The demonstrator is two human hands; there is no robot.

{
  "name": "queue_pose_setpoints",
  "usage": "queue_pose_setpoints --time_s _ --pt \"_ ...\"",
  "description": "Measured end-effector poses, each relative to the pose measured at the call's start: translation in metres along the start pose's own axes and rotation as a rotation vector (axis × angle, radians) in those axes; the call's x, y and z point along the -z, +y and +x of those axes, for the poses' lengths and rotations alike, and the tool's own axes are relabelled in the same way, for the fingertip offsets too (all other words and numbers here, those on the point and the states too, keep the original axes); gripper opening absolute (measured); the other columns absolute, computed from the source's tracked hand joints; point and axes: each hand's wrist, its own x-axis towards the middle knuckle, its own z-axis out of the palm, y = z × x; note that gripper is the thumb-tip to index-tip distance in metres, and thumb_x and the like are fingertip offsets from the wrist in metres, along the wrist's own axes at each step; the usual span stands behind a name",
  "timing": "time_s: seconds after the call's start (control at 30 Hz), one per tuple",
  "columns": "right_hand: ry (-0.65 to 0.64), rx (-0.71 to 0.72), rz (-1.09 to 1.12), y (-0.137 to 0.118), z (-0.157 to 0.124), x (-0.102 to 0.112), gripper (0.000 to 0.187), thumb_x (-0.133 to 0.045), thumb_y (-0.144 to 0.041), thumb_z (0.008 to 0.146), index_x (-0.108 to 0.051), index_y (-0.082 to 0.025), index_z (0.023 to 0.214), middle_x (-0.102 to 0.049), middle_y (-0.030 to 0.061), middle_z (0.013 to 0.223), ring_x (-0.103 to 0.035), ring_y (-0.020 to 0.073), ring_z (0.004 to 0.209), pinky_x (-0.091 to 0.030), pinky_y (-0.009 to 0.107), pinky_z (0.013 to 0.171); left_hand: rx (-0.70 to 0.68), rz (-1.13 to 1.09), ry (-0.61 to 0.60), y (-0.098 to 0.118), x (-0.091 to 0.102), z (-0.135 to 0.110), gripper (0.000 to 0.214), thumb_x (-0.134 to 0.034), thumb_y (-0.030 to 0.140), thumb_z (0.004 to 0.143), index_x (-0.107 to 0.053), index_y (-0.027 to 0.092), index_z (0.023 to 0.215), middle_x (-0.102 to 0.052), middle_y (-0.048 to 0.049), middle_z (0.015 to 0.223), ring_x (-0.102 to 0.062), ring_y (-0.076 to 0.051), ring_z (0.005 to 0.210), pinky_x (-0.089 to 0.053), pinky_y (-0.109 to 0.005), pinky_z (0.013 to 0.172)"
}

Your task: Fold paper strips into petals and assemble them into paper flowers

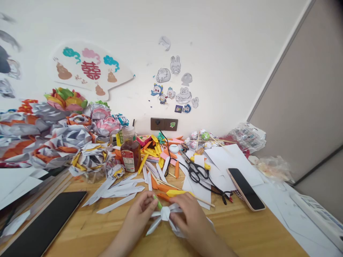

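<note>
A small white folded paper flower [165, 213] with pointed petals lies on the wooden table [107, 232] near the front edge. My left hand [139, 216] pinches its left side, fingers closed, with a thin green strip [158, 202] showing at the fingertips. Over its right petals my right hand [191, 219] is curled, gripping the paper. Just beyond my hands lie loose white strips [118, 192] and orange and yellow folded pieces [171, 191].
Black scissors [197, 172] lie on white sheets, with a phone [245, 188] to the right. A brown bottle [130, 151] stands behind the strips. A dark tablet [44, 221] sits front left. Piled paper flowers [53, 139] fill the back left; the wall is close behind.
</note>
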Motion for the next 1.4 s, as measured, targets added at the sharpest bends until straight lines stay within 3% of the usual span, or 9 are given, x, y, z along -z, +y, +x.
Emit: queue_pose_setpoints --time_s 0.2,0.4,0.53,0.63,0.87,1.03,1.13,1.23,1.4 --pt "0.036 -0.376 0.218 0.012 0.0 -0.003 0.021 -0.058 -0.023 0.081 -0.065 -0.018 0.1 -0.067 0.0076 0.098 -0.062 0.0235 0.087 -0.048 0.035 0.077 -0.156 -0.002 -0.054 0.008 -0.004 -0.008 0.028 -0.071 0.044 0.068 -0.057 0.021 0.071 -0.064 0.0009 0.066 -0.062 -0.019 0.067 -0.052 -0.029 0.064" --pt "0.121 -0.222 0.224 0.004 0.0 -0.003 0.021 -0.061 -0.014 0.076 -0.066 -0.019 0.096 -0.067 0.0048 0.09 -0.062 0.0197 0.079 -0.048 0.031 0.074 -0.412 0.456 -0.07 0.011 -0.008 -0.022 0.011 -0.052 0.024 0.081 -0.061 0.021 0.076 -0.068 -0.0045 0.078 -0.064 -0.022 0.076 -0.051 -0.032 0.071" --pt "0.124 -0.189 0.244 -0.003 -0.001 -0.002 0.025 -0.063 -0.012 0.076 -0.066 -0.02 0.099 -0.066 0.0032 0.087 -0.061 0.0187 0.079 -0.049 0.029 0.073 -0.637 0.711 -0.14 0.012 -0.007 -0.029 0.018 -0.049 0.026 0.089 -0.067 0.024 0.09 -0.07 -0.0047 0.082 -0.064 -0.021 0.078 -0.05 -0.03 0.072" --pt "0.108 -0.147 0.254 -0.008 -0.002 -0.003 0.021 -0.064 -0.017 0.08 -0.067 -0.021 0.101 -0.066 0.0031 0.086 -0.061 0.019 0.078 -0.048 0.03 0.073 -0.728 0.797 -0.13 0.01 -0.006 -0.03 0.02 -0.051 0.029 0.091 -0.069 0.023 0.082 -0.067 -0.0027 0.069 -0.063 -0.019 0.067 -0.048 -0.026 0.063" --pt "0.069 -0.024 0.308 -0.009 -0.001 -0.001 0.029 -0.05 -0.042 0.095 -0.068 -0.025 0.111 -0.069 0.0052 0.091 -0.063 0.0201 0.083 -0.048 0.032 0.077 -0.658 0.841 -0.079 0.001 -0.008 -0.029 0.015 -0.062 0.029 0.082 -0.067 0.022 0.07 -0.069 -0.0019 0.065 -0.064 -0.019 0.064 -0.048 -0.025 0.062" --pt "0.131 -0.166 0.412 -0.006 -0.001 -0.003 0.034 -0.065 -0.028 0.082 -0.063 -0.021 0.115 -0.069 0.0056 0.095 -0.063 0.0212 0.085 -0.049 0.033 0.078 -0.383 0.658 -0.016 0.007 -0.01 -0.029 0.022 -0.058 0.034 0.083 -0.067 0.021 0.067 -0.07 -0.0015 0.066 -0.066 -0.02 0.063 -0.051 -0.023 0.059" --pt "0.157 -0.3 0.41 -0.008 0.0 -0.004 0.02 -0.065 -0.015 0.074 -0.063 -0.019 0.094 -0.068 0.0043 0.086 -0.062 0.0212 0.08 -0.049 0.033 0.074 -0.326 0.576 0.041 0.01 -0.008 -0.028 0.023 -0.058 0.037 0.082 -0.065 0.021 0.067 -0.07 0.0001 0.065 -0.066 -0.02 0.064 -0.051 -0.024 0.06" --pt "0.122 -0.334 0.366 -0.009 0.001 -0.005 0.017 -0.065 -0.008 0.069 -0.064 -0.019 0.082 -0.066 0.0023 0.08 -0.062 0.021 0.078 -0.048 0.033 0.073 -0.378 0.571 0.026 0.008 -0.006 -0.026 0.021 -0.057 0.036 0.084 -0.067 0.022 0.073 -0.072 -0.0021 0.074 -0.067 -0.022 0.073 -0.053 -0.026 0.068" --pt "0.153 -0.211 0.331 -0.012 -0.001 -0.006 0.019 -0.065 -0.008 0.071 -0.064 -0.019 0.087 -0.064 0.0028 0.083 -0.061 0.0201 0.079 -0.048 0.031 0.072 -0.64 0.703 0.037 0.007 -0.004 -0.027 0.013 -0.06 0.03 0.083 -0.07 0.023 0.079 -0.071 -0.0066 0.088 -0.064 -0.024 0.088 -0.051 -0.032 0.08"
